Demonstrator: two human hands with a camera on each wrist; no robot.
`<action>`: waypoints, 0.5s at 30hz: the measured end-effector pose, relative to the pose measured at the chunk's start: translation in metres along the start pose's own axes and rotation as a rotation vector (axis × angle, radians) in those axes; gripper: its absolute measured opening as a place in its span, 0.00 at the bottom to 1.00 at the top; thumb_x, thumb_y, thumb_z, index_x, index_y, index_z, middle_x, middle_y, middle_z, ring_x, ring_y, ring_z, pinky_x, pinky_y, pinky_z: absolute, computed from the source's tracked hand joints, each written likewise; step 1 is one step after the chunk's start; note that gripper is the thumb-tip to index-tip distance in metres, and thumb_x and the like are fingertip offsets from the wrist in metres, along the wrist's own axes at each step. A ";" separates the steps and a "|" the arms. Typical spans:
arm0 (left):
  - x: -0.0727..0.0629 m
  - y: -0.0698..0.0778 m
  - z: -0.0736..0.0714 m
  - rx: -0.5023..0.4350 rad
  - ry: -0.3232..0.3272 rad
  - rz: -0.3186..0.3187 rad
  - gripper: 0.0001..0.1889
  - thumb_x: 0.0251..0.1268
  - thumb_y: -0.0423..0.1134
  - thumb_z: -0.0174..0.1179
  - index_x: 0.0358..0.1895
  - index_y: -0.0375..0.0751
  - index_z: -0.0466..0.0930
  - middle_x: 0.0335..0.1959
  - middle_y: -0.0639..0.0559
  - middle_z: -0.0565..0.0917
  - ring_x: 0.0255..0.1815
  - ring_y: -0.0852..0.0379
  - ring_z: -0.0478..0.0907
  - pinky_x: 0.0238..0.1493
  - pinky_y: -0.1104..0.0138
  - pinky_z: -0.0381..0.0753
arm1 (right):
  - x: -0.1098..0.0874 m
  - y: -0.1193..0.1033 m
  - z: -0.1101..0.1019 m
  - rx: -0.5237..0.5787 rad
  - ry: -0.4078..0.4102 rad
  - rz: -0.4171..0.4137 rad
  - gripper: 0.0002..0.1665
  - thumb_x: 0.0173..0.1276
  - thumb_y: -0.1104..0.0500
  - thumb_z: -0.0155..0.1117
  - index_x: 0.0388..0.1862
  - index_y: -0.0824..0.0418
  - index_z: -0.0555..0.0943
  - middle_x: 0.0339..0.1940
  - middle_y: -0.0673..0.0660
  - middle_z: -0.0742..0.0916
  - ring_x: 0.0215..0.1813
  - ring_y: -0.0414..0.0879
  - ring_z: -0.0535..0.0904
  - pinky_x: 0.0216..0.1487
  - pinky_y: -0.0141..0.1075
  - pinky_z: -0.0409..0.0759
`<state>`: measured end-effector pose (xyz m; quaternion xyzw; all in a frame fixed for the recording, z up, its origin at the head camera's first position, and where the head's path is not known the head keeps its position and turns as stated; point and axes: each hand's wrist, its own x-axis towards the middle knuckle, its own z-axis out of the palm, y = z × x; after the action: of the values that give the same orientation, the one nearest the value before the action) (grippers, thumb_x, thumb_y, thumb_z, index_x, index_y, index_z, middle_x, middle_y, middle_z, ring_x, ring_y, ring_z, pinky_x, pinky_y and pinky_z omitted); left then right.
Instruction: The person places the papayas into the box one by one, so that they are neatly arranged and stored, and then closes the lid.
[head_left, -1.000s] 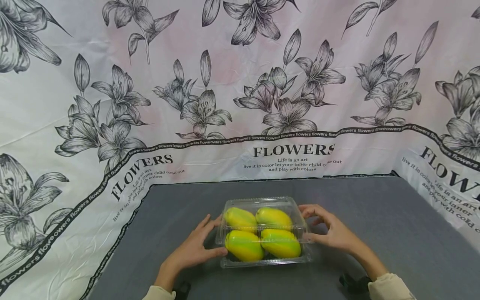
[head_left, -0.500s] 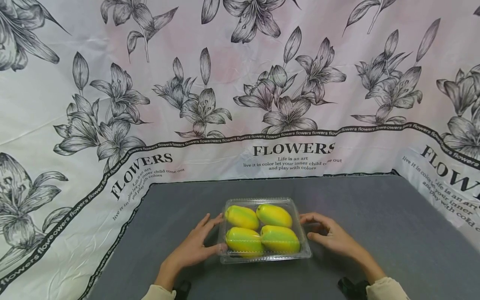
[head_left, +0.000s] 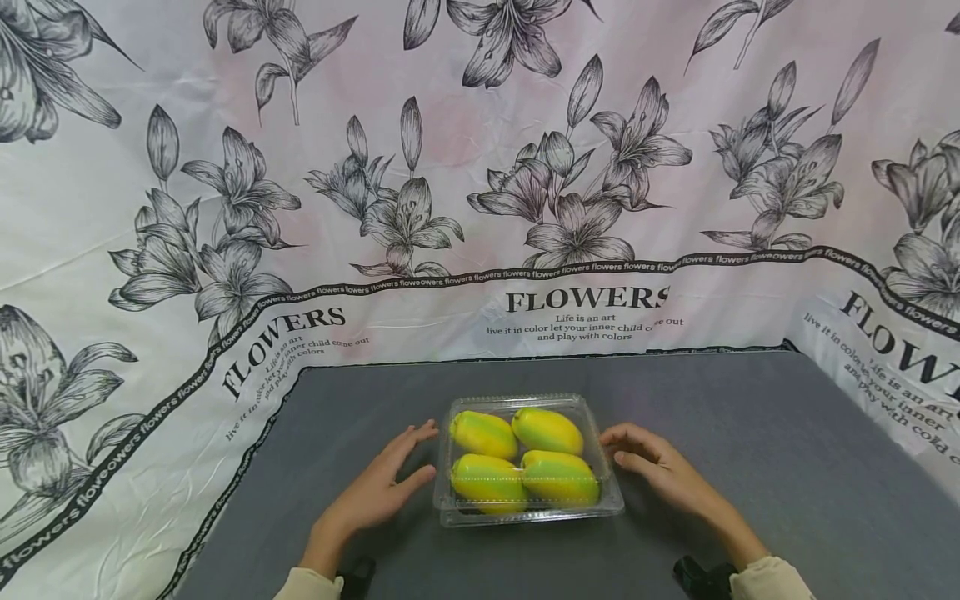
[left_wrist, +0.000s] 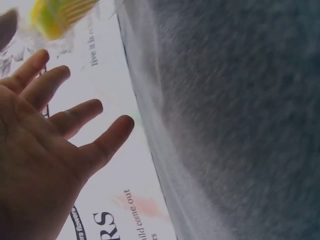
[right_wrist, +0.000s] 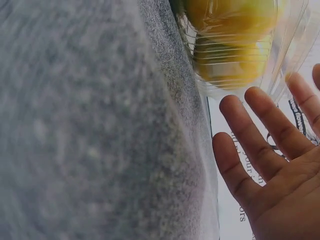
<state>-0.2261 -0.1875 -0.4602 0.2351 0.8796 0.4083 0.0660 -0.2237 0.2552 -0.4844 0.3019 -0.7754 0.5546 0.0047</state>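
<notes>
A clear plastic clamshell box (head_left: 531,518) rests on the grey table with its lid down. Inside lie several yellow-green mangoes (head_left: 561,479) in two rows. To the left of the box, my left hand (head_left: 372,492) is held apart from it, fingers spread. The left wrist view has that palm empty, with a bit of mango (left_wrist: 56,19) at the top. My right hand (head_left: 663,468) is at the box's right side, fingertips close to the wall. In the right wrist view its fingers are extended beneath the box's ribbed side (right_wrist: 230,65), holding nothing.
The grey tabletop (head_left: 750,433) spreads around the box on all sides. A white cloth (head_left: 420,325) printed with flowers and lettering hangs behind the table and along its left and right edges.
The box's lid has swung down flat over the mangoes. My left hand has come away leftward from the box, while the right hand has loosened from its side and dropped slightly nearer me.
</notes>
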 end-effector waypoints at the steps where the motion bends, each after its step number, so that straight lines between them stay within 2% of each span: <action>1: -0.001 0.001 -0.001 -0.009 0.014 0.005 0.29 0.78 0.51 0.55 0.78 0.55 0.62 0.84 0.53 0.56 0.86 0.38 0.44 0.77 0.30 0.50 | 0.000 0.000 0.000 0.001 0.002 0.006 0.15 0.80 0.68 0.48 0.60 0.66 0.77 0.57 0.48 0.84 0.55 0.33 0.82 0.53 0.33 0.84; 5: -0.001 0.007 -0.005 -0.050 0.029 0.024 0.27 0.80 0.47 0.52 0.78 0.53 0.62 0.83 0.54 0.57 0.85 0.41 0.49 0.77 0.33 0.55 | 0.000 -0.003 0.001 -0.003 0.012 0.046 0.15 0.81 0.65 0.49 0.60 0.66 0.77 0.57 0.59 0.84 0.55 0.32 0.81 0.53 0.32 0.84; 9: -0.002 0.011 -0.006 -0.087 -0.031 0.030 0.28 0.78 0.47 0.57 0.77 0.58 0.63 0.84 0.54 0.54 0.85 0.42 0.49 0.76 0.33 0.56 | 0.000 -0.006 0.002 0.010 0.000 0.078 0.15 0.81 0.65 0.51 0.62 0.66 0.75 0.57 0.69 0.83 0.54 0.33 0.82 0.51 0.32 0.84; 15: -0.003 0.009 -0.005 -0.061 -0.098 0.016 0.35 0.68 0.48 0.67 0.76 0.64 0.64 0.85 0.49 0.50 0.85 0.37 0.43 0.73 0.27 0.53 | -0.001 -0.006 0.002 0.017 -0.053 0.035 0.17 0.79 0.67 0.52 0.64 0.67 0.72 0.57 0.72 0.82 0.57 0.38 0.83 0.52 0.33 0.84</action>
<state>-0.2218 -0.1866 -0.4504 0.2599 0.8604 0.4236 0.1128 -0.2198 0.2529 -0.4803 0.3029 -0.7758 0.5528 -0.0283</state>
